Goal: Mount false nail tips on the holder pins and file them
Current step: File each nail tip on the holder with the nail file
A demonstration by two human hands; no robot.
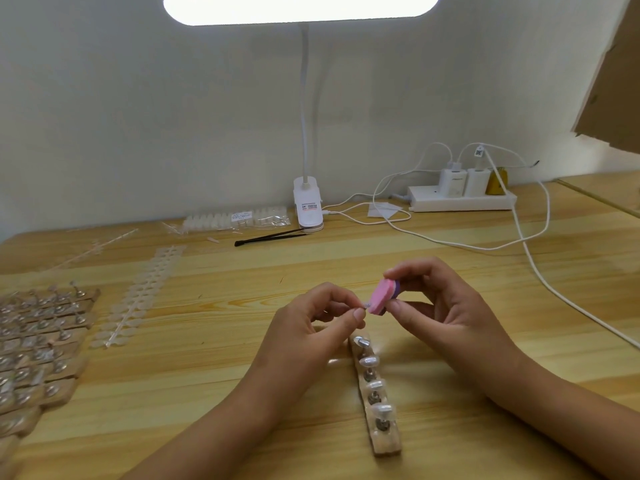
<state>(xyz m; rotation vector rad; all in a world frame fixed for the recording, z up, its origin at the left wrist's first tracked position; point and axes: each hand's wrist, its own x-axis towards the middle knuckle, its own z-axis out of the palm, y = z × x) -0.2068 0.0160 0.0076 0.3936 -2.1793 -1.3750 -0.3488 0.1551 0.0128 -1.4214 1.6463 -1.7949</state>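
Note:
My left hand [318,323] pinches a small holder pin with a nail tip [363,305] between thumb and fingers. My right hand [443,306] grips a pink and purple file block [382,296], whose pink face touches the tip. Just below the hands a wooden holder strip [379,396] lies on the table. It carries several metal pins, three of them with pearly nail tips [375,384] on top.
More wooden strips with pins [38,348] are stacked at the left. Sheets of clear nail tips [138,296] lie beside them. At the back stand a clip lamp [308,206], black tweezers [270,237], bagged tips [235,220] and a power strip [460,199] with white cables.

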